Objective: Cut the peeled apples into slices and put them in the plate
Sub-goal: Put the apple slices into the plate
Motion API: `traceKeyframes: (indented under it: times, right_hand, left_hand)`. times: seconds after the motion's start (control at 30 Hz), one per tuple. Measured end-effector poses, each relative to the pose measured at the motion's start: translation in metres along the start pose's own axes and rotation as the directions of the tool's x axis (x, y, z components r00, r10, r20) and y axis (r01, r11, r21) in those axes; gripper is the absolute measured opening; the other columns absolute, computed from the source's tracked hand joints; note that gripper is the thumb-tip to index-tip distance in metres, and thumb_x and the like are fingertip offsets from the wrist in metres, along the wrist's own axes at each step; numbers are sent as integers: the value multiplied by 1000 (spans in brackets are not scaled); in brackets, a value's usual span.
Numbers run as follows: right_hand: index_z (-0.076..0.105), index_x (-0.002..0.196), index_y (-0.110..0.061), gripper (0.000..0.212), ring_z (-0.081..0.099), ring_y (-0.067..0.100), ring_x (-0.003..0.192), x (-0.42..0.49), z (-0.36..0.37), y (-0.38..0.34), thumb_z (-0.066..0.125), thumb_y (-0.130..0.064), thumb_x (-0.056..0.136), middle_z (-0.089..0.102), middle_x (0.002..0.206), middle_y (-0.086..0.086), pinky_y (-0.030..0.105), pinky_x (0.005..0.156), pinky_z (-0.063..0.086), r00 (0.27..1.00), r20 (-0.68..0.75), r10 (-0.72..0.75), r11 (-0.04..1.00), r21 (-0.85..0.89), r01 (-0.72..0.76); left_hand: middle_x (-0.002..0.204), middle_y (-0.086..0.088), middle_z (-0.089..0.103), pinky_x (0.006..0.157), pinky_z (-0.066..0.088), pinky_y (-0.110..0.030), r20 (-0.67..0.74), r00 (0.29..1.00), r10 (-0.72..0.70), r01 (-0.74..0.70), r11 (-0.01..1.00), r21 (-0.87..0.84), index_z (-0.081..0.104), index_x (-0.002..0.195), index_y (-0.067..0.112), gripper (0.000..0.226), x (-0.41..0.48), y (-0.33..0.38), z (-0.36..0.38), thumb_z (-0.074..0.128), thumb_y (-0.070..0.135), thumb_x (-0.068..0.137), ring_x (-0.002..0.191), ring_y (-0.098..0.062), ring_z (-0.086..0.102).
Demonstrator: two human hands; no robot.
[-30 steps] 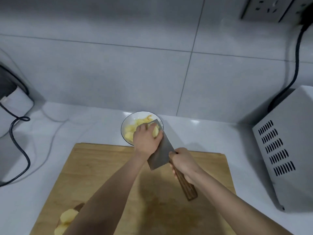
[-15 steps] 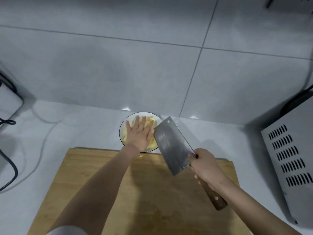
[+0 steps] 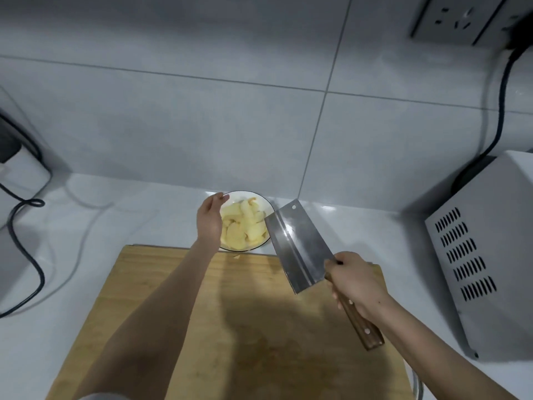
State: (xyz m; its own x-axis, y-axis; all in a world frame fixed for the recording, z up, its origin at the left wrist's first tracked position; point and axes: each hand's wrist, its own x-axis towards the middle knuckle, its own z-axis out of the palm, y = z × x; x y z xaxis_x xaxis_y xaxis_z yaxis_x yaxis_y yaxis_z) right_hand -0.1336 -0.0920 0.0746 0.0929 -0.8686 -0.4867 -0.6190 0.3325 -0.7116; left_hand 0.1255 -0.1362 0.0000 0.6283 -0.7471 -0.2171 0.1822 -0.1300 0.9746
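A white plate (image 3: 266,204) stands on the counter just beyond the wooden cutting board (image 3: 161,284). Pale yellow apple slices (image 3: 245,226) are piled in it. My left hand (image 3: 210,217) hovers at the plate's left rim, turned edge-on with relaxed fingers and nothing in it. My right hand (image 3: 356,281) grips the wooden handle of a cleaver (image 3: 300,246), whose broad steel blade is raised above the board's far right corner, tip near the plate's right edge. A tiny apple scrap (image 3: 237,256) lies at the board's far edge.
A grey appliance with vent slots (image 3: 484,255) stands at the right, its black cable running up to a wall socket (image 3: 450,18). Black and white cables (image 3: 26,243) trail over the white counter at the left. A tiled wall rises behind.
My left hand let the slices fall into the plate, then lifted off them and turned to the plate's left rim. The cleaver swung away to the right of the plate.
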Motion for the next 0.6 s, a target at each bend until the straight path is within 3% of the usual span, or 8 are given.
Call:
traceKeyframes:
  times: [0.1, 0.2, 0.33, 0.47, 0.6]
  right_hand:
    - [53, 84, 0, 21, 45, 19, 43, -18, 2, 3, 41, -14, 95, 49, 66, 15, 23, 39, 38, 1000, -4, -26, 1000, 0, 26]
    - [48, 71, -8, 25, 43, 18, 49, -37, 10, 9, 40, -13, 94, 47, 61, 9, 20, 40, 36, 997, 20, -80, 996, -30, 80]
    - [41, 63, -14, 28, 43, 19, 55, -57, 29, 27, 42, -11, 91, 46, 59, 3, 28, 48, 29, 973, 49, -224, 933, -277, 229]
    - [49, 90, -14, 13, 52, 24, 76, -72, 55, 47, 40, -19, 97, 55, 81, 2, 29, 58, 26, 933, 60, -354, 805, -489, 337]
    - [52, 105, -9, 18, 62, 30, 93, -83, 81, 72, 41, -19, 96, 65, 104, 12, 28, 62, 32, 908, 101, -407, 753, -525, 397]
  left_hand:
    - [91, -5, 69, 83, 43, -29, -69, 998, 6, 3, 992, 127, 65, 94, 13, 17, -14, -2, -24, 49, 18, 93, 87, -17, 58]
    - [88, -1, 65, 80, 42, -30, -147, 989, 32, 17, 948, 318, 67, 95, 14, 18, -37, -4, -53, 51, 19, 90, 88, -19, 56]
    - [80, -5, 61, 73, 40, -29, -155, 986, 66, 26, 851, 524, 64, 83, 9, 13, -72, -17, -102, 53, 14, 88, 80, -22, 55]
    - [102, -8, 67, 82, 46, -35, -215, 966, 141, 73, 651, 755, 68, 103, 9, 24, -104, -30, -152, 55, 23, 89, 96, -29, 61]
    - [112, -14, 57, 86, 40, -36, -304, 946, 112, 219, 468, 856, 66, 108, 15, 32, -141, -35, -184, 49, 35, 90, 105, -34, 51]
